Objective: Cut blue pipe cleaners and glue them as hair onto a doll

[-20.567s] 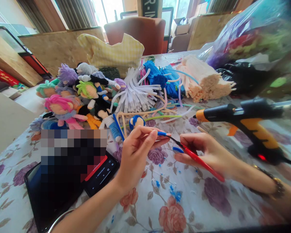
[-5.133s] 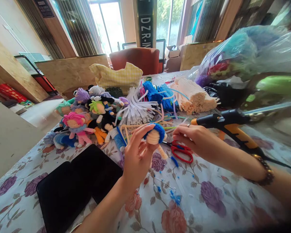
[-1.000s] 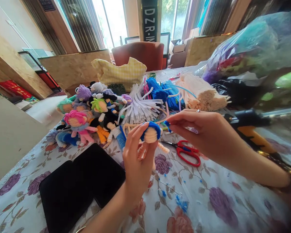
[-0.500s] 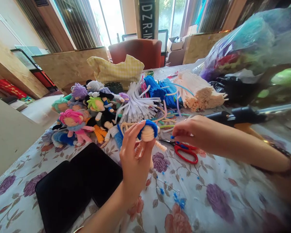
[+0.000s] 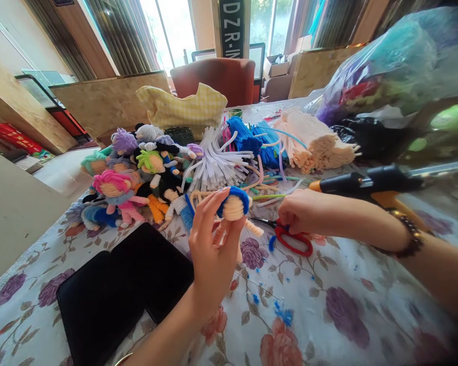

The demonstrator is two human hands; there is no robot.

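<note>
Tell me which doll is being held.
The one with the blue hair and peach face, the blue-haired doll, held in the left hand. The other dolls lie heaped together, no hand on them.

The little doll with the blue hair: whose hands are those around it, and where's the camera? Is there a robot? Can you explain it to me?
There's no robot here, just a person's two bare hands. Every picture comes from one camera worn on that person's head, looking forward and down, so you see roughly what they see.

The left hand holds the little doll. The right hand is at the handles of the red scissors; its fingers are partly hidden, so I can't tell whether it grips them.

On the flowery tablecloth lie a pile of dolls, white fuzzy sticks, blue scraps and a flat black screen.
</note>
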